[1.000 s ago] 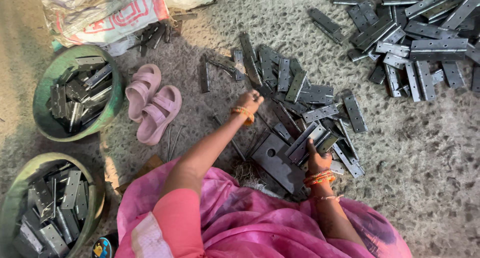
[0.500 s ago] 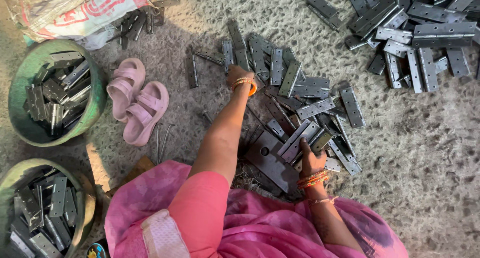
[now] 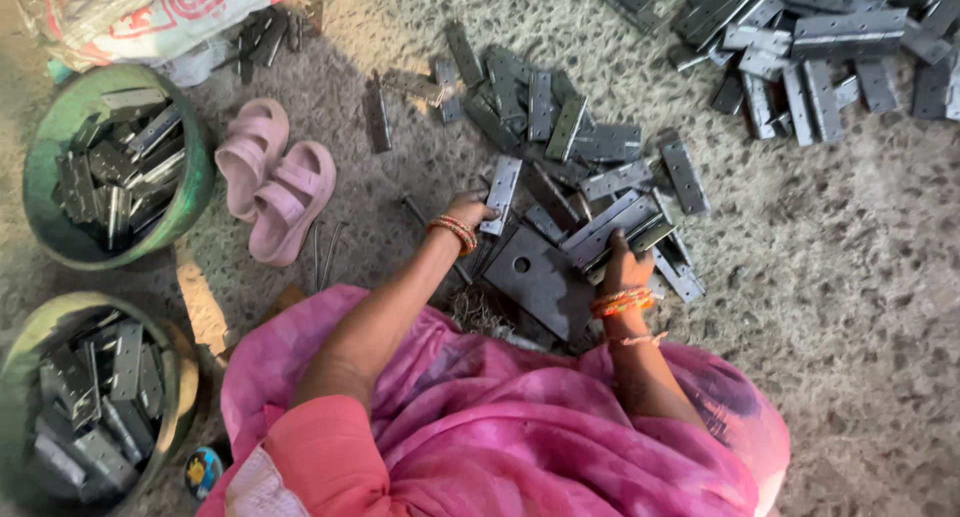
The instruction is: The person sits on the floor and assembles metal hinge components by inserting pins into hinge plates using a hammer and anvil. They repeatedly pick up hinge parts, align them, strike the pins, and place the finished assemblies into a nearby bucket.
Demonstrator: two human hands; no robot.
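Observation:
My left hand point(image 3: 468, 213) grips the lower end of a grey metal hinge leaf point(image 3: 503, 192), lifted just off the heap. My right hand point(image 3: 621, 265) rests on a bundle of long hinge leaves point(image 3: 603, 229), its fingers curled over them. Both hands work at the near edge of a scattered heap of grey hinges point(image 3: 560, 142). Between the hands, a dark square metal plate with a hole point(image 3: 535, 277) lies flat on the ground. Orange bangles sit on both wrists, and pink cloth covers my lap.
Two green tubs point(image 3: 196, 177) point(image 3: 30, 327) at the left hold several hinges. A pair of pink sandals point(image 3: 275, 182) lies beside the upper tub. A second heap of hinges point(image 3: 810, 37) lies at the top right, and a printed sack point(image 3: 170, 12) at the top left.
My left arm had reached out to the far side of the heap; it has drawn back toward me with a hinge leaf in the hand. My right hand stayed on its bundle.

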